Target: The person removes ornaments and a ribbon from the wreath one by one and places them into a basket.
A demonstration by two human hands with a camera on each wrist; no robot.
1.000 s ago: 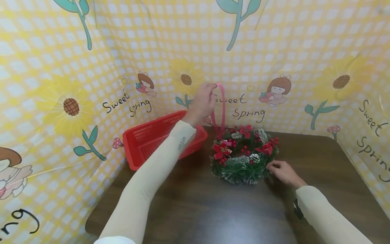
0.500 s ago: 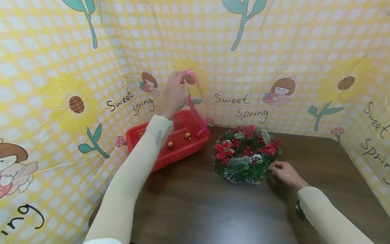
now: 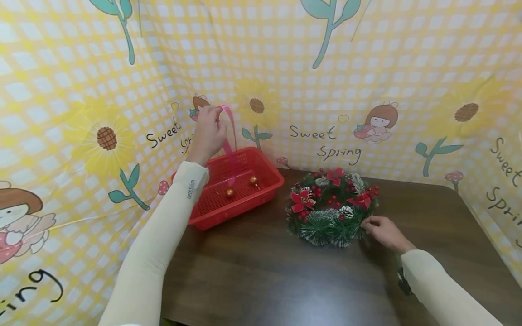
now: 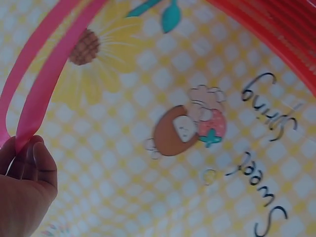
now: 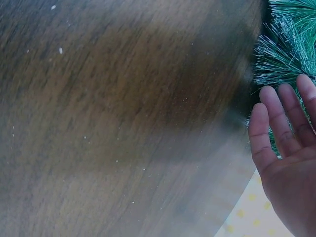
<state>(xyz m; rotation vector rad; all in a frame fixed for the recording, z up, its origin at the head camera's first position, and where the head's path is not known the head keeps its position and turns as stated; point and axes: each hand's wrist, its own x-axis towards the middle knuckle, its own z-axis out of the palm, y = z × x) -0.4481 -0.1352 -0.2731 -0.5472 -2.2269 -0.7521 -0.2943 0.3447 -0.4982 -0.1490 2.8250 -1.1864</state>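
Note:
My left hand (image 3: pixel 210 131) pinches a looped pink ribbon (image 3: pixel 230 156) above the red basket (image 3: pixel 244 206). Its lower part hangs down inside the basket walls. In the left wrist view the ribbon (image 4: pixel 42 94) runs up from between the thumb and fingers. A green Christmas wreath (image 3: pixel 322 231) with red flowers, berries and frosted pine cones lies flat on the table. At its near right edge my right hand (image 3: pixel 385 232) pinches the greenery; the right wrist view shows the other fingers loosely extended beside the needles, with the thumb out of sight.
Two small gold baubles (image 3: pixel 230 193) lie in the basket. The dark wooden table (image 3: pixel 261 280) extends in front of both. A yellow checked cloth (image 3: pixel 310 90) with flower prints walls off the back and sides.
My left hand has lifted the pink ribbon off the wreath and carried it left over the basket. The baubles have come into view. The right hand and wreath have stayed put.

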